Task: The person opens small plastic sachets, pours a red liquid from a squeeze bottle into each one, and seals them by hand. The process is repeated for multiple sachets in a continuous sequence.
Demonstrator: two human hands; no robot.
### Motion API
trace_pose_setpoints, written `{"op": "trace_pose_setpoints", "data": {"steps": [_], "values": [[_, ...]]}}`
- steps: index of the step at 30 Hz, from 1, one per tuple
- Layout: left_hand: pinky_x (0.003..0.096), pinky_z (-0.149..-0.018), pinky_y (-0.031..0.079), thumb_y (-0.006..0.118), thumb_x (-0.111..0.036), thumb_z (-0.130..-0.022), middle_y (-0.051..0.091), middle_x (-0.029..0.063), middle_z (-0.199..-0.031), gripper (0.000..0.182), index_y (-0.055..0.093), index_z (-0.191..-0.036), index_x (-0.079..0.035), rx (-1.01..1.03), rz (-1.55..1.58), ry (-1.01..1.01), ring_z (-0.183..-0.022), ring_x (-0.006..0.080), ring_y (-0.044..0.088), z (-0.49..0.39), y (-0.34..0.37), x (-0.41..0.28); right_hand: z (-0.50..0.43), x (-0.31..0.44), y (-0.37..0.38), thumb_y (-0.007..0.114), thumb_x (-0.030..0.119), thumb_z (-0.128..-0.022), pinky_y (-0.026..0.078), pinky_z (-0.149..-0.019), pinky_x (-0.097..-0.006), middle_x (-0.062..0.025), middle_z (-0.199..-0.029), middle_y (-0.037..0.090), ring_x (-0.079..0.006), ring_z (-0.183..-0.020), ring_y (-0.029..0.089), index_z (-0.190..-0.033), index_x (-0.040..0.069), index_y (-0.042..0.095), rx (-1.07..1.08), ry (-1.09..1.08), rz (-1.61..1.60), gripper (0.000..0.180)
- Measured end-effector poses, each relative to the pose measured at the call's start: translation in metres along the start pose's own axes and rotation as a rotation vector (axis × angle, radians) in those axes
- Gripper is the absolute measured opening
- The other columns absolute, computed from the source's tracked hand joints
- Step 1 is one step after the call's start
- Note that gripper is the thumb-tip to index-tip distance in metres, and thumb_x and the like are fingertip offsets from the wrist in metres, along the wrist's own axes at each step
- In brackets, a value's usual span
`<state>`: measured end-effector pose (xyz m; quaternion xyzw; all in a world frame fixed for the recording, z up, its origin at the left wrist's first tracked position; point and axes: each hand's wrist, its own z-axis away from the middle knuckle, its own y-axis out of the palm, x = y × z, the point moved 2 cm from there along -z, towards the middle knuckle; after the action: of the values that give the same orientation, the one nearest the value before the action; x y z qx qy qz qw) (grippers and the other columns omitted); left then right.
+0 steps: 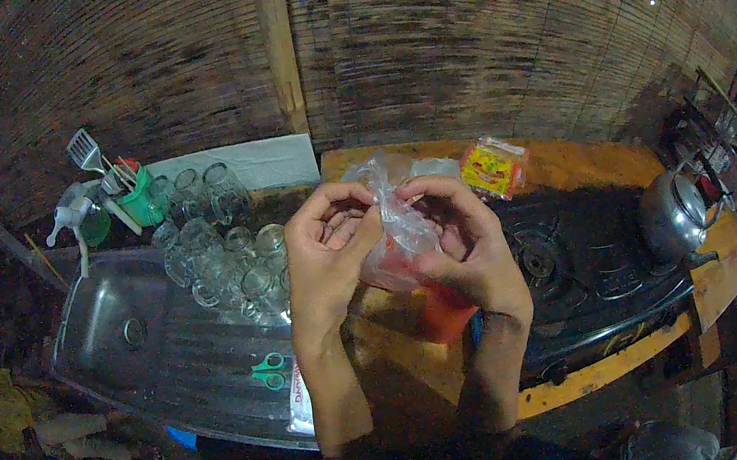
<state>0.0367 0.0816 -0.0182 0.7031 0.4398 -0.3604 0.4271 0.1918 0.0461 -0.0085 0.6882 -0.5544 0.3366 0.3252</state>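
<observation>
Between my hands is a thin clear plastic bag (396, 254), its top gathered into a twisted neck. My left hand (332, 255) pinches that neck with thumb and index finger. From the other side, the fingers of my right hand (468, 231) hold the bag near its neck and side. Reddish colour shows through the plastic. Below my right hand is an orange-red thing (448, 313); whether it is inside the bag or behind it I cannot tell. Green-handled scissors (269, 371) lie left of my left forearm, and a white packet with red lettering (300, 406) is partly hidden by it.
Several glass mugs (259, 279) stand upon the steel sink's drainboard (192, 364). A green utensil holder (145, 199) is behind them. On the right are a black gas stove (583, 251) and a metal kettle (673, 217). A yellow packet (494, 168) lies on the back ledge.
</observation>
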Motion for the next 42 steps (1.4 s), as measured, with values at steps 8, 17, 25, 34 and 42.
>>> {"op": "trace_pose_setpoints", "data": {"steps": [8,17,25,34,42], "values": [[0.0216,-0.083,0.047,0.065,0.003,-0.084,0.059,0.0009,-0.096,0.019,0.060,-0.102,0.000,0.091,-0.042,0.066,-0.090,0.0064,0.056,0.002,-0.003,-0.005,0.007,-0.009,-0.002,0.074,0.017,-0.084,0.043,-0.091,-0.0280,-0.0056,-0.111,0.061,-0.0118,-0.102,0.056,-0.114,0.000,0.060,0.006,0.386,-0.152,0.038],[0.0284,-0.090,0.047,0.065,-0.003,-0.084,0.065,0.0071,-0.102,0.025,0.064,-0.109,0.000,0.210,-0.509,0.352,-0.098,0.0154,0.060,0.000,0.001,-0.014,0.006,-0.004,-0.016,0.074,0.010,-0.079,0.043,-0.084,-0.0258,-0.0029,-0.093,0.064,-0.0103,-0.091,0.057,-0.098,0.000,0.064,-0.086,0.170,0.191,0.024],[0.0245,-0.081,0.048,0.068,0.003,-0.081,0.064,0.0053,-0.095,0.023,0.064,-0.103,0.000,0.105,-0.266,0.097,-0.087,0.0106,0.059,0.005,0.001,-0.007,0.002,-0.003,-0.013,0.076,0.009,-0.077,0.043,-0.083,-0.0249,-0.0023,-0.094,0.062,-0.0100,-0.090,0.056,-0.096,0.001,0.064,-0.063,0.145,0.198,0.024],[0.0244,-0.084,0.049,0.070,-0.004,-0.084,0.064,0.0067,-0.095,0.028,0.060,-0.110,0.001,0.031,-0.298,0.278,-0.091,0.0104,0.060,0.001,0.007,-0.007,0.004,-0.001,0.000,0.077,0.006,-0.077,0.042,-0.080,-0.0238,0.0012,-0.089,0.054,-0.0076,-0.087,0.051,-0.096,0.004,0.054,-0.129,0.216,0.012,0.030],[0.0275,-0.082,0.052,0.066,-0.002,-0.086,0.069,0.0089,-0.101,0.022,0.066,-0.107,0.003,0.123,0.030,-0.107,-0.089,0.0144,0.065,0.005,0.000,-0.003,-0.002,-0.009,-0.005,0.071,0.007,-0.081,0.043,-0.075,-0.0224,0.0004,-0.092,0.055,-0.0080,-0.085,0.051,-0.096,0.006,0.054,-0.227,0.052,0.130,0.023]]}}
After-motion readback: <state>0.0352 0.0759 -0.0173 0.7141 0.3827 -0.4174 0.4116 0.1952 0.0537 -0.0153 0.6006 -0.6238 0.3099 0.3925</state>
